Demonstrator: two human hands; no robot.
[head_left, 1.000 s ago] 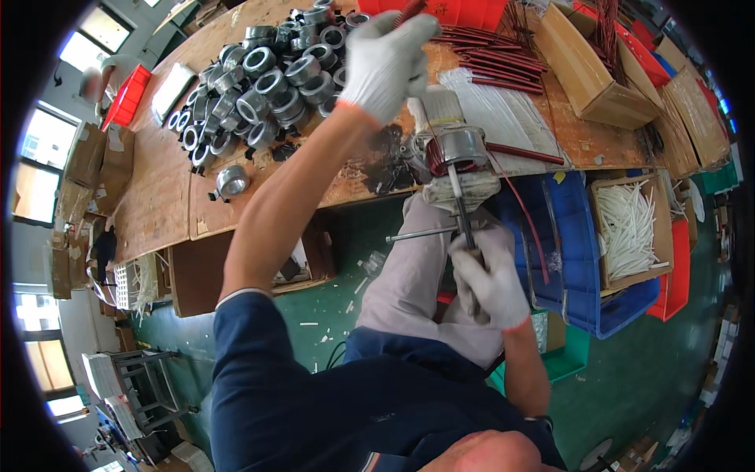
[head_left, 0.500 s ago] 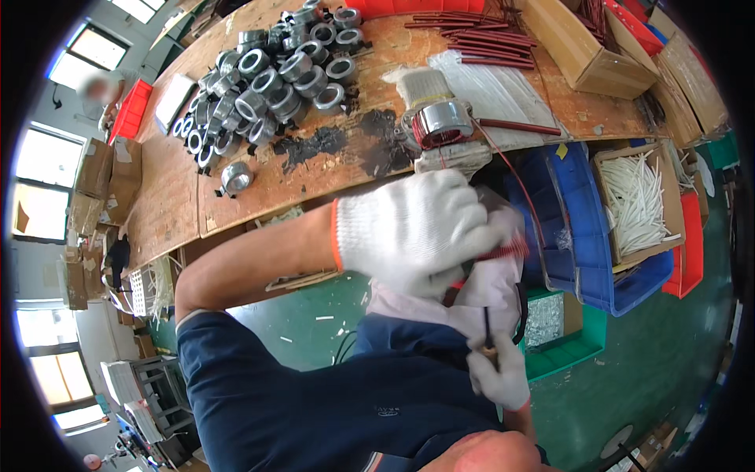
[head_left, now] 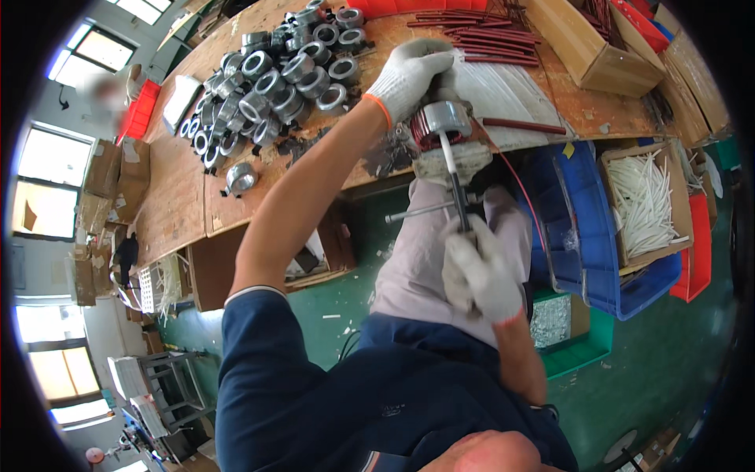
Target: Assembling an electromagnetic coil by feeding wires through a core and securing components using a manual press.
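A metal stator ring with red wire windings (head_left: 442, 119) sits in a clamp (head_left: 452, 164) at the bench edge. My left hand (head_left: 410, 77), in a white knit glove, is just behind the ring with its fingers curled. It covers the spot where a pale bundle lay, and what it grips is hidden. My right hand (head_left: 484, 271), also gloved and slightly blurred, is closed round a rod-shaped tool with a black shaft (head_left: 458, 197). The tool's white end reaches the ring's near opening. A red wire (head_left: 515, 169) runs from the ring down to the right.
Many metal rings (head_left: 275, 86) are heaped at the bench's left. Dark red rods (head_left: 495, 43) and a cardboard box (head_left: 594, 55) lie at the back right. Blue bins (head_left: 578, 228) and a box of white tubes (head_left: 645, 200) stand to the right. A clamp bar (head_left: 417, 212) juts over my lap.
My left hand has moved from in front of the ring up and over to its far side. My right hand has risen from my lap, bringing the tool to the ring.
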